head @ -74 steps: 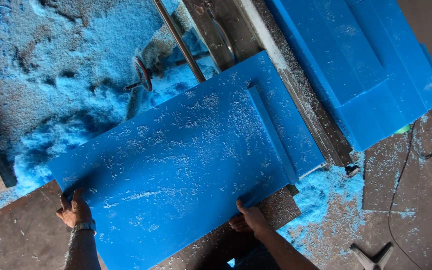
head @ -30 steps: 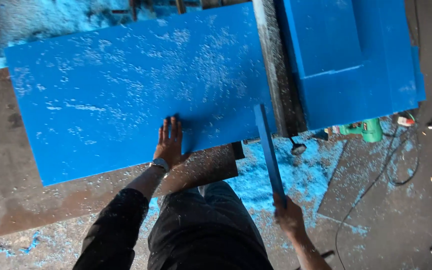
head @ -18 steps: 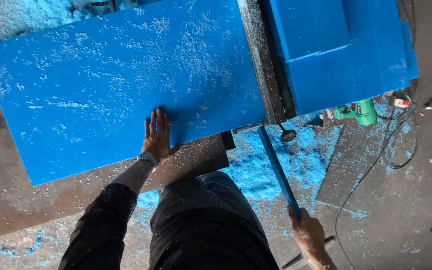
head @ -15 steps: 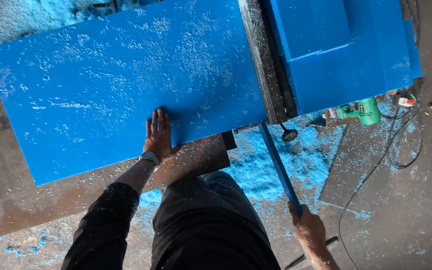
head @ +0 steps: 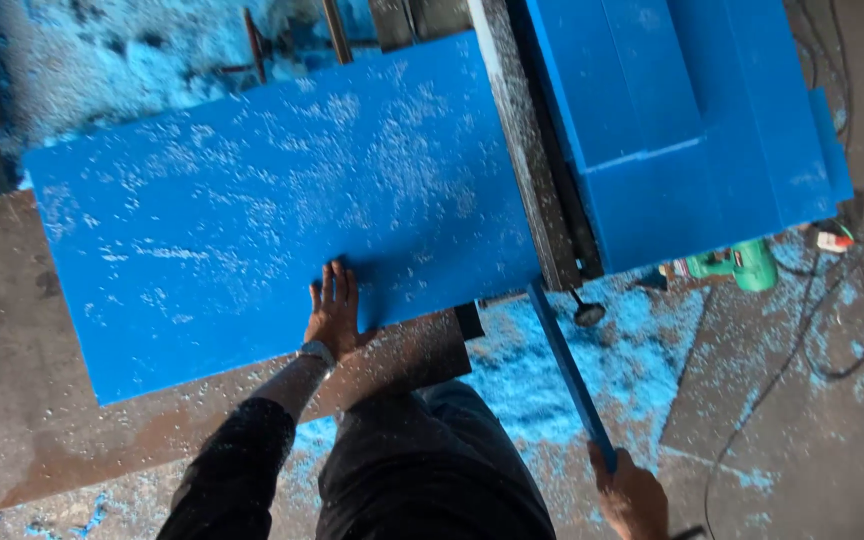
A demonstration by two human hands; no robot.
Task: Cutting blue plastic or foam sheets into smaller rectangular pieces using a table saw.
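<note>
Left hand (head: 334,312) flat on blue board (head: 252,220); right hand (head: 634,497) grips strip (head: 567,368).

blue boards: 1 (head: 282,230) | blue strips: 1 (head: 570,375) | green power tools: 1 (head: 737,266)

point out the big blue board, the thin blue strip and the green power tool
big blue board (head: 252,210), head view, middle of its top face
thin blue strip (head: 567,370), head view, mid-length
green power tool (head: 737,265), head view, its body

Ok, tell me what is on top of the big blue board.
The left hand lies flat on the big blue board near its front edge, amid scattered pale shavings. The board covers the metal table beneath it.
</note>
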